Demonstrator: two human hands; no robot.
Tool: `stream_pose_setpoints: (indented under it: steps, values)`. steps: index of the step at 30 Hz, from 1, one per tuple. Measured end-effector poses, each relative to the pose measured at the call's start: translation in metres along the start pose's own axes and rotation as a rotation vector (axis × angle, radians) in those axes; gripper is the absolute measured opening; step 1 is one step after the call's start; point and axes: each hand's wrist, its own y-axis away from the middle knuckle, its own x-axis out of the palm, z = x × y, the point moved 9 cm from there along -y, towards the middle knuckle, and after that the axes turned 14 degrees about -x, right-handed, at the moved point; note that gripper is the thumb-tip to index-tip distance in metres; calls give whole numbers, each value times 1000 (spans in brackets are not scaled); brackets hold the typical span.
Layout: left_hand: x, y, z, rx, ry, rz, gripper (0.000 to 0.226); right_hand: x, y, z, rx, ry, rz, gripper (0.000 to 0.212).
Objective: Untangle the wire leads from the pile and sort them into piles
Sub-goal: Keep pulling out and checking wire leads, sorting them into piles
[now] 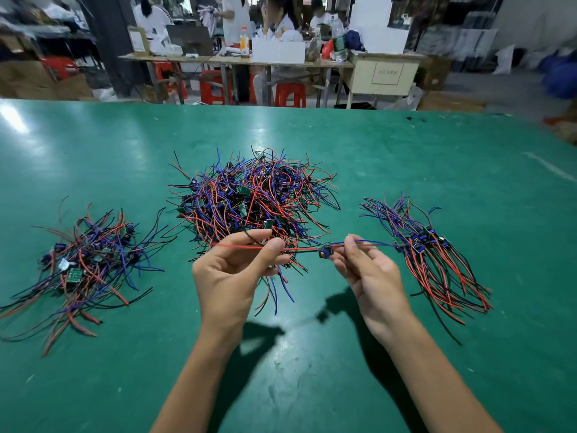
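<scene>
My left hand point(232, 270) pinches the thin red wire; my right hand point(368, 270) pinches the blue one beside the small dark component block point(323, 253), one limp, light wire lead stretched between them above the green tabletop point(312, 354). Best held near the block. Beyond lies the big tangled heap of red, blue and black leads point(254, 198).

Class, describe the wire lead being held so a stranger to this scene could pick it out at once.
Start at the green table and its big tangled middle pile. Just in front, the left hand and right hand stretch one wire lead between them. Unlike every other lead, it hangs in the air, taut, not lying in a heap.
</scene>
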Motion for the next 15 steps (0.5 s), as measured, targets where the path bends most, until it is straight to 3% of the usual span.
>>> stream_pose_setpoints:
  steps: [4, 7, 10, 12, 15]
  values:
    - [0, -1, -1, -17, -4, -1, 14, -6, -5, 1, 37, -45, -13, 10]
    - [-13, -6, 0, -58, 69, -54, 29, -12, -9, 8, 34, -2, -32, 2]
    - [-25, -11, 5, -146, 133, -88, 51, -10, -9, 12, 47, 190, 97, 9]
    - [-30, -13, 3, -131, -9, -109, 51, -4, -6, 11, 56, 319, 220, 11]
    - [-13, -12, 4, -109, -390, 163, 45, 1, -3, 9, 37, 439, 317, 9]
